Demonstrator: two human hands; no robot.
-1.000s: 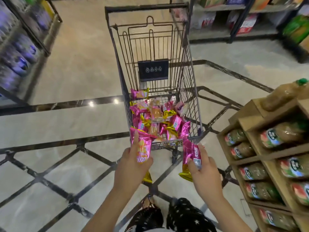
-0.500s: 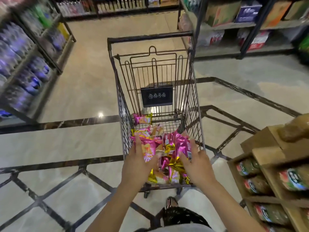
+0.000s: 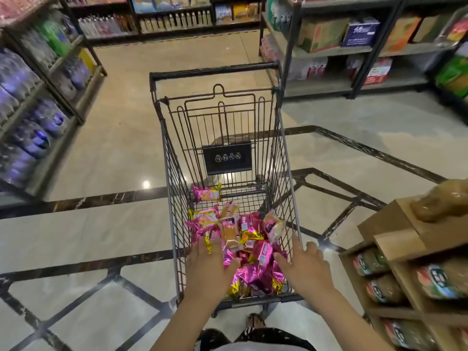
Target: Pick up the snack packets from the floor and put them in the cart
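A dark wire cart (image 3: 167,153) stands in front of me on the shop floor. Several pink and gold snack packets (image 3: 255,254) lie heaped in the near end of its basket, and one more packet (image 3: 206,193) lies apart toward the far end. My left hand (image 3: 206,271) is inside the near left corner, fingers spread over the heap, holding nothing. My right hand (image 3: 302,268) hovers at the near right rim with its fingers apart, also holding nothing. No packet shows on the floor.
A wooden rack (image 3: 395,252) of packaged goods stands close on the right. Metal shelves with boxes (image 3: 329,34) fill the back right, and shelves of bottles (image 3: 33,117) line the left. Tiled floor surrounds the cart. My foot (image 3: 255,323) shows below it.
Both hands carried a pink packet each over the cart's near edge, lowered them into the heap and let go. The view has tilted upward.
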